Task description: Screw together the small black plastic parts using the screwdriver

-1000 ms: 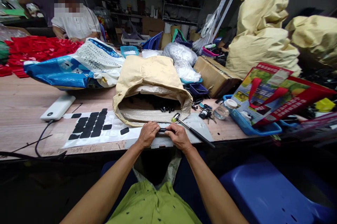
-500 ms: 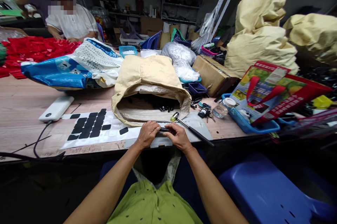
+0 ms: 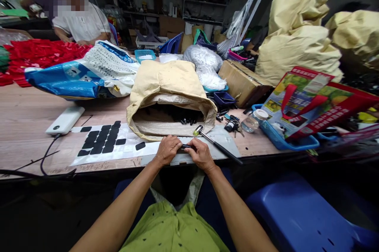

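My left hand (image 3: 167,150) and my right hand (image 3: 200,153) meet at the table's near edge, both pinched on a small black part (image 3: 184,147) held between them. They rest over a grey plate (image 3: 189,153). Just behind them lies an open tan sack (image 3: 168,86) with several small black parts inside. A small hammer (image 3: 216,144) with a black handle lies to the right of my right hand. A white sheet (image 3: 124,149) with several black pads (image 3: 102,140) lies to the left of my left hand.
A white power bank (image 3: 65,120) with a cable lies at left. Behind it sit a blue-white bag (image 3: 79,74) and red pieces (image 3: 38,53), where a person in white (image 3: 78,25) works. A blue basket (image 3: 284,137) with a red bag, a cardboard box (image 3: 241,80) and a blue stool (image 3: 302,216) stand at right.
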`<state>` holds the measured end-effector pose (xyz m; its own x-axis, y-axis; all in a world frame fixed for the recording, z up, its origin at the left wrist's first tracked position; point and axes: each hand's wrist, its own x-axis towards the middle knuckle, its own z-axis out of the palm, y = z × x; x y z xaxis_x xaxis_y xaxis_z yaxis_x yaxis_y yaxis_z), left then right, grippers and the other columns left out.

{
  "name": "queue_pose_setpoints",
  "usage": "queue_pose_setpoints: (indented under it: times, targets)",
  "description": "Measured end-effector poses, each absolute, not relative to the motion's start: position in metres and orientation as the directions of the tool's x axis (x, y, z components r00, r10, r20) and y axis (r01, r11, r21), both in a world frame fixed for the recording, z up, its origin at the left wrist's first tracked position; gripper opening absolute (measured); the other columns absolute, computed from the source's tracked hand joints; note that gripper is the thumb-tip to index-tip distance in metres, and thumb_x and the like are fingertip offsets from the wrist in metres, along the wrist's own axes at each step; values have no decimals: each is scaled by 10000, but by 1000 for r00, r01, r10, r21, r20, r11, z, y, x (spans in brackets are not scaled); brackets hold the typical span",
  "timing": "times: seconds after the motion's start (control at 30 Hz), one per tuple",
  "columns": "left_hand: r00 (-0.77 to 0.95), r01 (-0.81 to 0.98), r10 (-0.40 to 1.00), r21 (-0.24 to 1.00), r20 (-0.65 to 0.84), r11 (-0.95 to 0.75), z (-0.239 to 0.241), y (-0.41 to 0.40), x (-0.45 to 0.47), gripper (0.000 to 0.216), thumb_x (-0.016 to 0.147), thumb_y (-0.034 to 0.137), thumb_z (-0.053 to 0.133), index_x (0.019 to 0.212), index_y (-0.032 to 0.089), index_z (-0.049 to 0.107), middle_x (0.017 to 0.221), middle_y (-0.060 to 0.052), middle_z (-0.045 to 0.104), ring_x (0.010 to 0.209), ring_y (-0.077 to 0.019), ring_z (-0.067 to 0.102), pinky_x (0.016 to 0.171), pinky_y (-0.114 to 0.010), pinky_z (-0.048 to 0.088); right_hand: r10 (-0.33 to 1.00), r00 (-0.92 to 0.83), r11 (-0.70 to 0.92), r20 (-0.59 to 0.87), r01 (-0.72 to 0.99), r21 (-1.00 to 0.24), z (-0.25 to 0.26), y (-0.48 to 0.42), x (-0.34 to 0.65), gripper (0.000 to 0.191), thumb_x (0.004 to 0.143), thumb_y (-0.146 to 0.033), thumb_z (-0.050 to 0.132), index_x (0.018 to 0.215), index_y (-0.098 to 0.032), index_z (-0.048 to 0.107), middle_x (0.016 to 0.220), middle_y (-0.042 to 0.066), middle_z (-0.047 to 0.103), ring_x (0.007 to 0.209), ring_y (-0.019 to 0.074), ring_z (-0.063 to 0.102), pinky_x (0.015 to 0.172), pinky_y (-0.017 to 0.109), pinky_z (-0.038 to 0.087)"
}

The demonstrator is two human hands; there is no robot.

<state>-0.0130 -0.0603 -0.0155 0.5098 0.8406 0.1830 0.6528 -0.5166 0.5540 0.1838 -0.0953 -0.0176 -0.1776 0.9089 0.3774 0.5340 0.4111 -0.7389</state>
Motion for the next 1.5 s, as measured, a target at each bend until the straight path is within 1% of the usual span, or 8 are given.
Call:
queue_pose_setpoints:
  times: [0.1, 0.3, 0.47, 0.63, 0.87, 1.13, 1.3, 1.5]
  targets:
    - [503, 642, 846, 579, 177, -502, -16, -60, -14, 364, 1045, 367, 403, 820, 217, 647, 883, -21, 676, 898, -210, 533, 811, -362, 340, 908, -212, 419, 362, 513, -749, -14, -96, 188, 70, 869, -261, 684, 904, -213, 648, 816, 7, 614, 751, 162, 559, 712, 284, 437]
    - [498, 644, 851, 587, 166, -491, -15, -59, -14, 370, 1042, 378, 396, 828, 219, 653, 890, -20, 682, 899, -209, 534, 817, -362, 341, 861, -239, 497, 450, 589, -638, 2, -89, 217, 416, 833, -259, 668, 1246, -214, 631, 1046, 61, 647, 923, 213, 580, 820, 330, 475]
    - [496, 647, 851, 580, 174, -496, -13, -59, -13, 368, 1036, 372, 404, 806, 220, 649, 882, -20, 687, 900, -215, 539, 815, -364, 348, 890, 107, 81, 443, 919, -387, -6, -72, 229, 277, 911, -295, 585, 1150, -195, 683, 1064, 95, 647, 1022, 260, 528, 897, 369, 389]
    - [488, 638, 856, 599, 172, -484, -11, -61, -13, 333, 1020, 368, 438, 838, 229, 679, 912, -23, 704, 928, -221, 559, 838, -370, 366, 915, 75, -15, 396, 988, -152, -15, -68, 222, 241, 957, -336, 560, 1120, -201, 676, 1047, 102, 627, 973, 254, 494, 797, 346, 326]
    - [465, 563, 866, 692, 185, -451, -11, -59, -14, 153, 919, 320, 590, 959, 225, 703, 987, -28, 717, 977, -228, 600, 872, -365, 396, 915, 67, -20, 398, 992, -121, -15, -71, 220, 236, 968, -343, 554, 1119, -199, 664, 1042, 97, 615, 976, 252, 484, 797, 342, 311]
    - [538, 486, 802, 683, 259, -546, 4, -104, -15, 238, 966, 398, 528, 1025, 222, 677, 976, -79, 680, 972, -255, 587, 908, -403, 411, 907, 58, -5, 417, 992, -127, -17, -69, 222, 231, 960, -341, 565, 1110, -199, 668, 1036, 92, 619, 953, 245, 483, 780, 340, 297]
    - [693, 470, 718, 715, 63, -517, -33, -173, -25, 258, 1004, 397, 480, 1099, 251, 671, 1001, -73, 694, 942, -231, 627, 879, -370, 443, 908, 63, -13, 414, 992, -122, -18, -68, 223, 226, 956, -332, 567, 1105, -194, 666, 1040, 93, 619, 963, 250, 487, 786, 343, 297]
    - [383, 804, 838, 586, -389, -95, -100, -184, -28, 318, 931, 310, 546, 1213, 237, 674, 1185, -102, 725, 1139, -292, 657, 955, -400, 479, 910, 56, -6, 411, 993, -122, -17, -68, 223, 218, 953, -332, 572, 1102, -200, 661, 1032, 93, 614, 957, 251, 485, 776, 343, 292]
